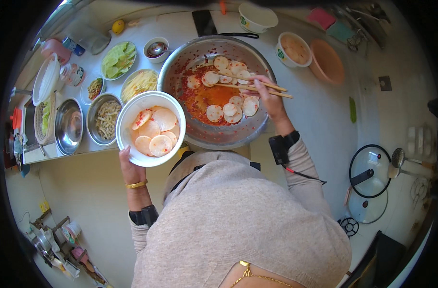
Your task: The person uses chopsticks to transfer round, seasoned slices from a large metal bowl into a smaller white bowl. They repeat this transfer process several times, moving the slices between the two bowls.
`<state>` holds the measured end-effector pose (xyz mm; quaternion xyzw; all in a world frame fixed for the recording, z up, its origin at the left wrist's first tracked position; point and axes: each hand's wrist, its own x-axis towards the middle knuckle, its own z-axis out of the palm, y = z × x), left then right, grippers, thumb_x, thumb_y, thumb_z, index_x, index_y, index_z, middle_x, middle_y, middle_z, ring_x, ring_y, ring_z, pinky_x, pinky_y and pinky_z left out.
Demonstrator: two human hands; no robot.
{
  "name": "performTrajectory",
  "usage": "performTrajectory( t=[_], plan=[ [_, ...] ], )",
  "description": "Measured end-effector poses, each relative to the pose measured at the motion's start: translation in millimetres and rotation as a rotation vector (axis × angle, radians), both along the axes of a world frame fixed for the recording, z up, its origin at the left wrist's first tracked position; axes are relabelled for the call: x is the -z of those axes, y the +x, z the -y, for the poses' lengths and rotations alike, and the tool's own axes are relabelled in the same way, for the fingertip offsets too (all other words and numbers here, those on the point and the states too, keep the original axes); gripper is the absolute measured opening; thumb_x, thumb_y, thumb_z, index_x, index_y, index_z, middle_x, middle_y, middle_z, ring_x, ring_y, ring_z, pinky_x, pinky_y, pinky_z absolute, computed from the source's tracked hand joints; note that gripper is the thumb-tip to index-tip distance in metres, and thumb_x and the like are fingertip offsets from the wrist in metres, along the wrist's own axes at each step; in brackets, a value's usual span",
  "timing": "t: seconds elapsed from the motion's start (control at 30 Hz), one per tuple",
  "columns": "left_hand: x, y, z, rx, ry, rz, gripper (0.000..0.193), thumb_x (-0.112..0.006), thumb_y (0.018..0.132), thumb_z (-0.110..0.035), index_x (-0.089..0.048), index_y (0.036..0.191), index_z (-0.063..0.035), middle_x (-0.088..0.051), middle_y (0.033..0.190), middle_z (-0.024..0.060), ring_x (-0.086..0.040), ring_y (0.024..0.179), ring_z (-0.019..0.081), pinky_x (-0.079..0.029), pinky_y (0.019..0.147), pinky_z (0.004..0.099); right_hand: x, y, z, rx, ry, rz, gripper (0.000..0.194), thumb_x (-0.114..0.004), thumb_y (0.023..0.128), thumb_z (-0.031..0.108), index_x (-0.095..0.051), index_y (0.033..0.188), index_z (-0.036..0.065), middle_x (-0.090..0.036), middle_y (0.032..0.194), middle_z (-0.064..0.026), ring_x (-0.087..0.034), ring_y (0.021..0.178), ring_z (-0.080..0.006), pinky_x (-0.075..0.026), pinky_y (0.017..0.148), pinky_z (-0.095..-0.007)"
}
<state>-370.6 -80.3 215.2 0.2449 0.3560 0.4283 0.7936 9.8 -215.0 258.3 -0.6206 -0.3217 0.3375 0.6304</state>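
My left hand (132,165) holds up a white plastic tub (182,118) with pale round slices (160,145) flecked with red in it. In my right hand (267,97) is a pair of wooden chopsticks (253,82). Their tips are among thin white slices (212,77) inside a large steel basin (219,142). Whether the tips pinch a slice, I cannot tell. Red chili sauce (208,96) covers the basin's bottom and spatters its wall. The tub is at the basin's left rim, in front of the counter.
Left of the basin stand shredded yellow strips (140,84), a green-leaf plate (119,60), a sauce bowl with a spoon (156,49) and steel bowls (70,126). A phone (204,22), another filled tub (293,50) and an orange bowl (327,61) lie beyond and to the right.
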Motion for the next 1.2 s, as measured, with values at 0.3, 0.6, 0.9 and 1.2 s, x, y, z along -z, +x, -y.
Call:
performTrajectory(
  t=[0.3, 0.6, 0.9, 1.2],
  plan=[
    [1.0, -0.6, -0.7, 0.040, 0.020, 0.029, 0.048, -0.048, 0.087, -0.028, -0.043, 0.125, 0.0014, -0.051, 0.125, 0.0137, -0.048, 0.117, 0.0253, -0.034, 0.104, 0.0381, 8.2, 11.3, -25.5, 0.148, 0.065, 0.037, 0.026, -0.042, 0.096, 0.019, -0.054, 0.103, -0.003, -0.060, 0.100, -0.0150, -0.065, 0.088, -0.0253, -0.055, 0.079, -0.0315],
    [2.6, -3.0, 3.2, 0.011, 0.026, -0.001, 0.052, -0.048, 0.086, -0.027, -0.040, 0.127, 0.0030, -0.049, 0.127, 0.0155, -0.047, 0.117, 0.0266, -0.033, 0.104, 0.0385, 8.5, 1.6, -32.0, -0.016, -0.108, 0.030, 0.025, -0.044, 0.095, 0.017, -0.054, 0.110, -0.001, -0.059, 0.101, -0.0138, -0.066, 0.086, -0.0245, -0.055, 0.079, -0.0310],
    [-0.4, -1.7, 2.0, 0.042, 0.026, 0.008, 0.052, -0.048, 0.087, -0.028, -0.039, 0.128, 0.0025, -0.048, 0.129, 0.0155, -0.046, 0.119, 0.0265, -0.032, 0.105, 0.0389, 5.0, 17.4, -35.2, 0.121, 0.018, 0.086, 0.026, -0.040, 0.096, 0.016, -0.052, 0.104, -0.006, -0.060, 0.099, -0.0146, -0.065, 0.086, -0.0223, -0.055, 0.076, -0.0272],
    [3.2, -4.6, 1.6, 0.015, 0.013, 0.000, 0.053, -0.048, 0.086, -0.029, -0.038, 0.129, 0.0009, -0.047, 0.130, 0.0146, -0.046, 0.119, 0.0261, -0.032, 0.105, 0.0388, -10.5, 0.0, -3.3, 0.004, -0.098, 0.374, 0.018, -0.047, 0.092, 0.009, -0.059, 0.096, -0.004, -0.061, 0.092, -0.0105, -0.067, 0.079, -0.0199, -0.056, 0.069, -0.0271]
  ],
)
